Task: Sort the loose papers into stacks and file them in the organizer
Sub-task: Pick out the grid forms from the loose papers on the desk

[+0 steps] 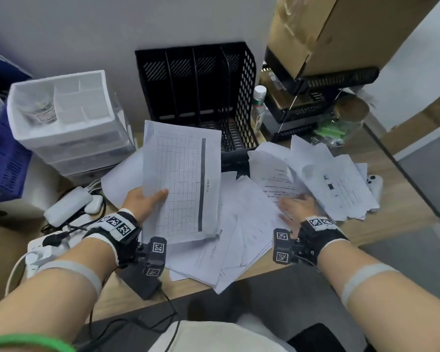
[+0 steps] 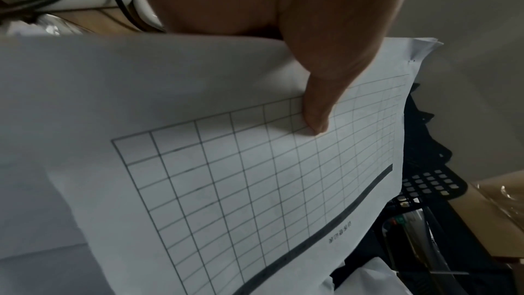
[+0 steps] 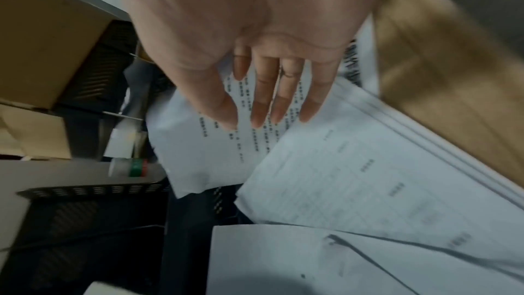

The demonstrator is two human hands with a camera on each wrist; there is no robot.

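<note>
Early going: the left hand (image 1: 142, 201) pinches a grid sheet (image 1: 181, 181) lifted in front of the empty organizer (image 1: 196, 82), the right hand (image 1: 296, 205) lies flat, fingers straight, on loose papers (image 1: 239, 224) strewn over the worktop (image 1: 396, 189), nothing filed yet.

The head camera looks down from above onto the desk (image 1: 381, 171) and both forearms. The left wrist camera sits very close under the gridded sheet (image 2: 255, 176). The right wrist view, somewhat blurred, shares the black organizer (image 3: 85, 221), lower left.
</note>
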